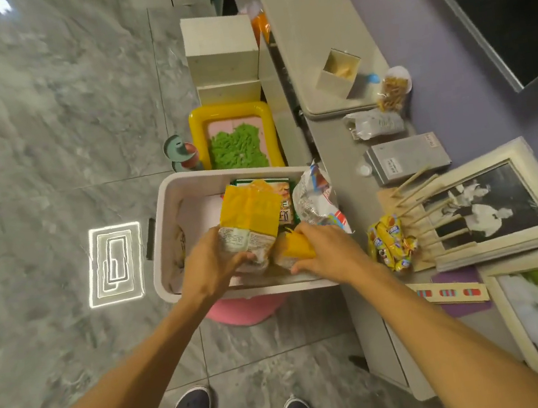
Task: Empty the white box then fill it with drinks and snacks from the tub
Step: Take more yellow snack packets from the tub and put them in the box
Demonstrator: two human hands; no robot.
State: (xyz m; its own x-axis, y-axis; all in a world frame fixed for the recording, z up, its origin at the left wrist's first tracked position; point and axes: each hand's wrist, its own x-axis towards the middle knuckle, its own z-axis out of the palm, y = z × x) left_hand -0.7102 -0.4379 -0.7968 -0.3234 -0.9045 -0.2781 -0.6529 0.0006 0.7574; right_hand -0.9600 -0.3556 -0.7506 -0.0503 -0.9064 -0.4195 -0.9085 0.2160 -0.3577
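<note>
Tub (170, 197) sits on the floor by the counter (335, 167), both hands gripping yellow snack packs, left hand (216, 266) the big one (251, 222), right hand (328, 252) a smaller one (296, 246), so next they'd probably go into the white box.

- White tub (162, 218) sits on a pink stool (246, 310) on the grey floor.
- Left hand (212, 263) grips a yellow snack packet (250, 216), lifted above the tub.
- Right hand (327, 251) closed on a second yellow packet (296, 246), inside the tub.
- Small white box (339, 73) stands open on the bench (335, 167), well apart from the tub.
</note>
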